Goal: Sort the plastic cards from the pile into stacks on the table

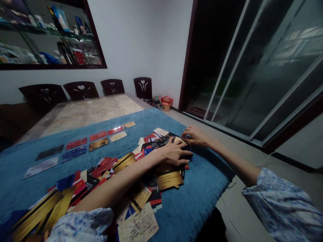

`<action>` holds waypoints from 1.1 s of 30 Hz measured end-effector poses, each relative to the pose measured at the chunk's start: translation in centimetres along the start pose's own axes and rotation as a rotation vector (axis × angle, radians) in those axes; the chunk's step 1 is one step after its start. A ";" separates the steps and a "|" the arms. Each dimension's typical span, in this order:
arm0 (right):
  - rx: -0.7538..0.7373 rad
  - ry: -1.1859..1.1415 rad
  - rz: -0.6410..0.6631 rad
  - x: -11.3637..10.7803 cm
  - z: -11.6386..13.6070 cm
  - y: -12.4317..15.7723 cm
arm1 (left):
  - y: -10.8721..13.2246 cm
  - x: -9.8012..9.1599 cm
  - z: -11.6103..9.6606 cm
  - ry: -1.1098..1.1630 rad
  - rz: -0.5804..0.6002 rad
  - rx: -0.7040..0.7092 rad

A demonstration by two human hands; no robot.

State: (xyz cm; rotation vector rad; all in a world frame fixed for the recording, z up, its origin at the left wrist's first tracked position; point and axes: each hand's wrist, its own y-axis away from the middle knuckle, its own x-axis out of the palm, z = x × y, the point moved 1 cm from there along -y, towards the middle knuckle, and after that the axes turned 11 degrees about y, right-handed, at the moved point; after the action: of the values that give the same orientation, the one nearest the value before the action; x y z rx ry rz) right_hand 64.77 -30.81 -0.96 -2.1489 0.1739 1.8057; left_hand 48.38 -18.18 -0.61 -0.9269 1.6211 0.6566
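Observation:
A long heap of plastic cards (106, 168) in red, black, gold and blue lies along the near edge of a blue cloth (196, 198). My left hand (174, 153) lies flat on the right end of the heap, fingers stretched out over the cards. My right hand (195, 136) is just beyond it at the heap's far right, fingers curled and pinching the edge of a gold card (179, 139). A gold card with printed text (169, 179) lies below my left wrist. Two rows of single cards (75, 148) are laid out further back on the cloth.
The cloth covers the near part of a long marble-topped table (93, 111). Several dark chairs (81, 90) stand along its far side, under a glass wall cabinet (47, 33). Glass sliding doors (264, 74) are on the right, small boxes (165, 102) on the floor by the doorway.

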 end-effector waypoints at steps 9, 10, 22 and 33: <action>0.051 -0.136 -0.058 1.9 0.4 -3.1 | 1.1 -0.6 4.3 0.064 -0.022 -0.238; 0.050 -0.147 -0.063 2.1 0.5 -3.4 | 1.2 -0.7 4.6 0.074 -0.023 -0.259; 0.107 -0.247 -0.113 3.3 2.1 -5.7 | 2.6 -2.7 7.2 0.110 -0.020 -0.448; 0.084 -0.206 -0.091 2.8 3.0 -4.5 | 3.2 -2.4 6.9 0.053 -0.167 -0.495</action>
State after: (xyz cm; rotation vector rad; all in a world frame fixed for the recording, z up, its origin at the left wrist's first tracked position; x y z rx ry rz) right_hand 63.81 -25.28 -3.35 -1.8692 0.0989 1.9158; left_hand 49.61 -10.35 -0.08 -1.4309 1.4299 0.9435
